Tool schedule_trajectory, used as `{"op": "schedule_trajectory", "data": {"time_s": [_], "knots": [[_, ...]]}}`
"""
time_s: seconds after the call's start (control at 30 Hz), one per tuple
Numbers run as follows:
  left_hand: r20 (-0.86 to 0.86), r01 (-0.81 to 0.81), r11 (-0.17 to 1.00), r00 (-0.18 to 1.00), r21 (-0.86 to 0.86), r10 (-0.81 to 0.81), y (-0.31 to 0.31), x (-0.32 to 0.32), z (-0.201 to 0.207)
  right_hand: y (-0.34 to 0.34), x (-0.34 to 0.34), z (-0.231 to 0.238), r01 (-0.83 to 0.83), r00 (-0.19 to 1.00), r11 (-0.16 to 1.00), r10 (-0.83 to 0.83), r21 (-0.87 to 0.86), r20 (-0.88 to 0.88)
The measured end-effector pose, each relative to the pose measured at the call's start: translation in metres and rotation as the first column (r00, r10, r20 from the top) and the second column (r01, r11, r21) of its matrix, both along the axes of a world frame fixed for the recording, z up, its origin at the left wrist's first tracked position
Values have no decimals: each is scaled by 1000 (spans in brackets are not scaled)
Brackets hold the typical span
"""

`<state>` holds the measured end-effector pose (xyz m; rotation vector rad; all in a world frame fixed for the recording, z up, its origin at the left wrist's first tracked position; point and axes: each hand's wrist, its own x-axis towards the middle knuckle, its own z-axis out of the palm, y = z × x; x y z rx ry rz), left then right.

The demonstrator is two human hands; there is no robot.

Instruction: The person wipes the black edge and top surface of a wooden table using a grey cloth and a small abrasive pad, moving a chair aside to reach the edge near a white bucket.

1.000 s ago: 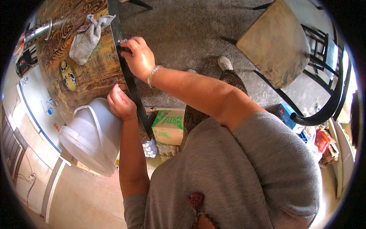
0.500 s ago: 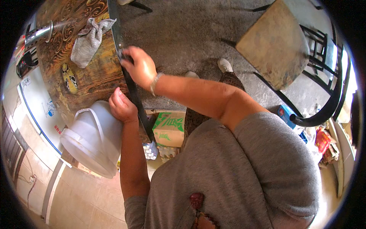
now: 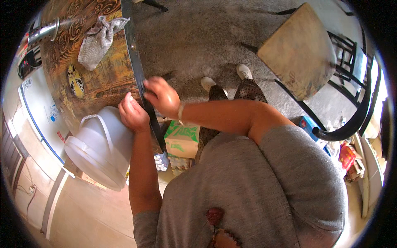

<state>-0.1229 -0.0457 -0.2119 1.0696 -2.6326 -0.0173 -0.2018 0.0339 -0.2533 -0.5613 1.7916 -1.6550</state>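
Note:
A wooden table (image 3: 109, 84) with swirling dark grain and a dark edge strip (image 3: 134, 53) lies on the left. My left hand (image 3: 134, 113) rests at its near edge beside a white plastic bucket (image 3: 118, 132), fingers drawn together. Anything inside them is hidden. Against the dark edge strip, a little farther right, is my right hand (image 3: 163, 97). Its fingers are bent and smeared by motion, so their hold cannot be made out. A crumpled grey cloth (image 3: 96, 47) lies on the tabletop. Nearer me is a yellow, black and white mask-shaped item (image 3: 75, 82).
A carton with green print (image 3: 182, 138) stands low beside the table. At the right are a square-topped stool (image 3: 300, 51) and a black-framed chair (image 3: 351, 124). A blue box (image 3: 308, 124) and a red package (image 3: 348, 153) are nearby. White shoes (image 3: 244, 71) show on the floor.
My right hand has slid along the table's dark edge toward me, closer to my left hand. The left hand stays nearly in place. Both shoes now show more fully.

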Motion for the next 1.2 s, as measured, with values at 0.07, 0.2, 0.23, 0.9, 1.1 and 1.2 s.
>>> {"op": "schedule_trajectory", "data": {"time_s": [0.07, 0.2, 0.23, 0.9, 1.1, 1.2], "knots": [[0, -3, 1000, 1000, 0, 3, 0, 0, 2, 30, 27, 3, -206, 978, 978, 206, 20, 31], [-6, -10, 1000, 1000, 6, 10, 1, 1, 2, 48, 39, 5, -392, 918, 918, 395, 63, -44], [-1, -10, 1000, 1000, 0, 10, 1, 1, 2, 46, 38, 1, -402, 910, 914, 406, 62, -88], [-23, 20, 997, 1000, -74, -21, -1, 7, -3, 66, 79, -4, -262, 963, 955, 267, -136, 20], [-28, 45, 995, 998, -86, -48, -4, 4, -4, 39, 67, -6, 82, 992, 993, -89, -80, -88], [-17, 15, 997, 1000, -72, -16, -2, 5, -2, 70, 114, 5, -37, 990, 992, 20, -118, -140]]}}
